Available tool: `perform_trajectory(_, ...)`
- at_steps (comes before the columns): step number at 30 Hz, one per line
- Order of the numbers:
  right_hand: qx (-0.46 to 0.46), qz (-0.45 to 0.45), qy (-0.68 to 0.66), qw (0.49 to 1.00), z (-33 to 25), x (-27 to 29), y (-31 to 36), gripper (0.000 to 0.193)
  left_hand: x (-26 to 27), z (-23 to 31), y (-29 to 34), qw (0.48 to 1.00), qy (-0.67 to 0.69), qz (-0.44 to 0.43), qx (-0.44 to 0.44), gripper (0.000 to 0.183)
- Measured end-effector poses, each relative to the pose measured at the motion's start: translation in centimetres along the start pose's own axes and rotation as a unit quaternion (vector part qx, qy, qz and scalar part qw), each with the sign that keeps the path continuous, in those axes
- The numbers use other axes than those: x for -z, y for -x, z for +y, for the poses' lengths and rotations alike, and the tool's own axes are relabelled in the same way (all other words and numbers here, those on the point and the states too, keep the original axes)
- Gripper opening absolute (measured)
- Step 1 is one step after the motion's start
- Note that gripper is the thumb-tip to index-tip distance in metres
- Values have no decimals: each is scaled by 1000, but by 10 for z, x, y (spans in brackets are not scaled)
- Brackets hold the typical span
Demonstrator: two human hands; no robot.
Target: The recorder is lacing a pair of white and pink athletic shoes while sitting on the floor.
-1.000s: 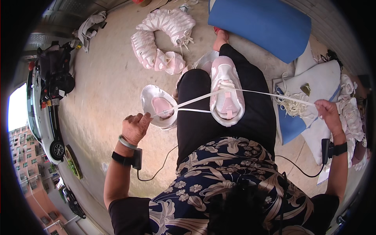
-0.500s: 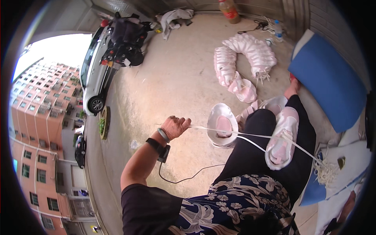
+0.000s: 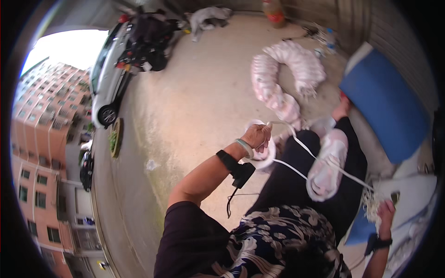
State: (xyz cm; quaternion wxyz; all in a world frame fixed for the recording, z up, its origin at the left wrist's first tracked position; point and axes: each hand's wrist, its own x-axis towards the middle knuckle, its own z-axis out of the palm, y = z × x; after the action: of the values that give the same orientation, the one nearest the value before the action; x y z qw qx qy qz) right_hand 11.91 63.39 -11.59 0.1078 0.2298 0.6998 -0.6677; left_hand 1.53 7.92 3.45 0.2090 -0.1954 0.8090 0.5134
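I sit with a pink and white shoe (image 3: 327, 164) resting on my black trouser leg. My left hand (image 3: 257, 137) is raised over a second pale shoe (image 3: 265, 160) on the floor and pinches one end of a long white lace (image 3: 296, 141). The lace runs over the shoe on my leg toward my right hand (image 3: 384, 211), which is closed on it beside a bundle of white laces (image 3: 369, 203). Both wrists carry black bands.
A curved row of pink and white shoes (image 3: 282, 78) lies on the concrete floor ahead. A blue mat (image 3: 387, 104) is at the right. A loaded scooter (image 3: 146, 44), a grey cloth (image 3: 208, 16) and an orange bottle (image 3: 274, 13) are farther off.
The view has swung left and blurred. My left hand has lifted the lace end up and rightward over the floor shoe. My right hand now sits low at the right edge.
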Motion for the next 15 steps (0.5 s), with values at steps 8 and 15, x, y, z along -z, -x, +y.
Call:
perform_trajectory(8, -95, -154, -29, 983, -88, -165, 34, 14, -105, -12, -21, 947, 105, -283, 110, 25)
perform_trajectory(15, -109, -186, -100, 971, -72, -189, 16, 18, -139, 11, -22, 955, -47, -275, 101, 25)
